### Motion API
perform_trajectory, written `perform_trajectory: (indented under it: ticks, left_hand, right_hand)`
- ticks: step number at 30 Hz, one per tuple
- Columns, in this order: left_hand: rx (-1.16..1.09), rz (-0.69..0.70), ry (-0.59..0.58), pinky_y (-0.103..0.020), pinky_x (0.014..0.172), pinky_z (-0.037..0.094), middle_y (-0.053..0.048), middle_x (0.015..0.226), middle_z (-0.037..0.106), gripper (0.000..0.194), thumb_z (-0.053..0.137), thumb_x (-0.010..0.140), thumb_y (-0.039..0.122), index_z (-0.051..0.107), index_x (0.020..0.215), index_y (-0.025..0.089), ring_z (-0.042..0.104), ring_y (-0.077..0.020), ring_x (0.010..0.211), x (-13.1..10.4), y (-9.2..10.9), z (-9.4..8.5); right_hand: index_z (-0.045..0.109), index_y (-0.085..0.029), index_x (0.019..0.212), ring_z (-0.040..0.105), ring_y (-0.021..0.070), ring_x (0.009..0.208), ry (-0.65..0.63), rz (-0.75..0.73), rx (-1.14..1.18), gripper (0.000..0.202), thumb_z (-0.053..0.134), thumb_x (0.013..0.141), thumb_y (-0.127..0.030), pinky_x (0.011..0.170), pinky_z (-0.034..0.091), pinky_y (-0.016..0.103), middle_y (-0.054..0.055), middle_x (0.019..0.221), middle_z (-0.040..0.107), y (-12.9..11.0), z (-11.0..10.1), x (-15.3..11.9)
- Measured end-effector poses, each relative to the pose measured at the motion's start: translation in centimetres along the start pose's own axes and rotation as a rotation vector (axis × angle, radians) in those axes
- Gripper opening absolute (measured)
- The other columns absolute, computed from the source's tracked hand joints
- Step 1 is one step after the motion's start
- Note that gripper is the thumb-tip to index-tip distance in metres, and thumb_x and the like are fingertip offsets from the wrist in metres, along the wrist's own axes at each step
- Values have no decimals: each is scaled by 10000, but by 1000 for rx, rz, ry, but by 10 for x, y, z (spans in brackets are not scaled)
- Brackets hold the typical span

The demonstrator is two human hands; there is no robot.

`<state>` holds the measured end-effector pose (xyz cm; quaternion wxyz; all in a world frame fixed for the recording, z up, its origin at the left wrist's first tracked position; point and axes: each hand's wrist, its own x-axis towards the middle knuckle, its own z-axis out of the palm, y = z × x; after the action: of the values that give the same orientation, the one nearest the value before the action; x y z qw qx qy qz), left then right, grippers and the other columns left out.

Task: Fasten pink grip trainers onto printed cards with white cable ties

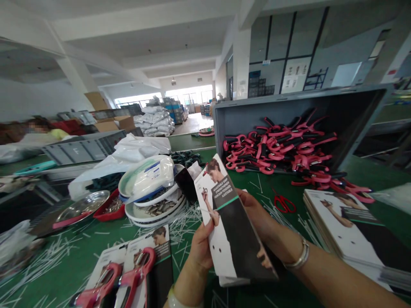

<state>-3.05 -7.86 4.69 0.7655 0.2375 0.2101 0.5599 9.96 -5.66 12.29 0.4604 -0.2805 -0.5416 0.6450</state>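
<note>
A printed card (233, 222), white and dark grey with a green line, is held up tilted in front of me, with at least one more card behind its lower edge. My left hand (203, 244) grips its left edge, thumb on the front. Behind the right edge is my right hand (255, 214), its fingers mostly hidden by the card. At the lower left, pink and black hand grips (136, 273) lie on similar cards (163, 256). A stack of cards (349, 231) sits at the right.
A grey crate (302, 100) on its side holds many pink grips (276, 143). Red scissors (284, 204), stacked plates (154, 214), a red tray (111, 207), a metal bowl (85, 205) and scattered white ties (51, 256) lie on the green table. Someone (41, 128) is at the far left.
</note>
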Motion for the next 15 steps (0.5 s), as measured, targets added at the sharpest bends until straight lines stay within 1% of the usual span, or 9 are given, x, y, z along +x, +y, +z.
perform_trajectory:
  ticks: [2, 3, 5, 7, 8, 9, 11, 13, 15]
  left_hand:
    - [-30, 5, 31, -206, 564, 496, 19, 661, 645, 280, 796, 577, 306, 633, 760, 171, 612, -117, 571, 0, 0, 4]
    - [-18, 10, 55, -206, 558, 491, 17, 662, 643, 287, 792, 584, 303, 637, 783, 166, 605, -115, 561, 0, 1, 6]
    - [29, 12, 71, -221, 565, 487, 6, 673, 643, 321, 787, 594, 302, 642, 840, 153, 603, -126, 564, 0, 2, 10]
    - [82, 12, 65, -241, 581, 486, -11, 686, 648, 334, 780, 607, 294, 641, 867, 137, 613, -146, 585, 0, 3, 12]
    - [108, 5, 59, -247, 588, 483, -20, 698, 653, 329, 778, 612, 285, 641, 868, 129, 617, -153, 597, 0, 3, 12]
    - [130, -2, 58, -250, 595, 480, -27, 710, 656, 320, 778, 612, 275, 642, 858, 122, 619, -156, 605, 0, 3, 13]
    - [156, 0, 72, -249, 595, 469, -27, 714, 658, 307, 785, 601, 260, 643, 833, 117, 611, -147, 594, -1, 2, 12]
    - [176, -4, 98, -246, 576, 455, -18, 687, 652, 324, 797, 582, 256, 643, 833, 122, 595, -136, 559, -1, 1, 12]
    - [211, -26, 115, -250, 567, 446, -20, 673, 655, 339, 802, 574, 258, 644, 842, 124, 593, -139, 546, -1, 1, 11]
  right_hand:
    - [566, -198, 1094, 626, 161, 699, 39, 20, 47, 455, 637, 712, -434, 646, 487, 284, 27, 826, 667, 0, -11, -3]
    - [555, -197, 1113, 628, 164, 717, 95, -9, 15, 442, 612, 739, -426, 657, 491, 290, 36, 850, 666, -2, -19, -4]
    - [530, -205, 1157, 623, 164, 735, 263, -188, -201, 385, 514, 827, -402, 644, 491, 297, 53, 898, 658, -8, -33, -8]
    - [540, -234, 1165, 610, 177, 807, 382, -466, -577, 333, 459, 871, -366, 673, 484, 319, 66, 982, 643, -20, -43, -13]
    - [564, -249, 1147, 594, 193, 889, 358, -589, -805, 310, 480, 863, -342, 736, 472, 346, 70, 1045, 630, -27, -45, -17]
    - [612, -264, 1083, 568, 217, 977, 287, -646, -963, 272, 548, 825, -317, 815, 441, 380, 63, 1096, 620, -33, -45, -21]
    - [668, -272, 968, 502, 257, 1107, 79, -684, -1306, 185, 590, 800, -265, 899, 360, 433, 49, 1166, 603, -43, -40, -26]
    - [682, -270, 896, 459, 274, 1162, -66, -700, -1583, 135, 570, 826, -239, 877, 330, 437, 41, 1169, 605, -44, -35, -27]
    - [679, -271, 862, 450, 276, 1164, -124, -718, -1732, 124, 568, 833, -222, 841, 320, 418, 27, 1153, 613, -39, -33, -25]
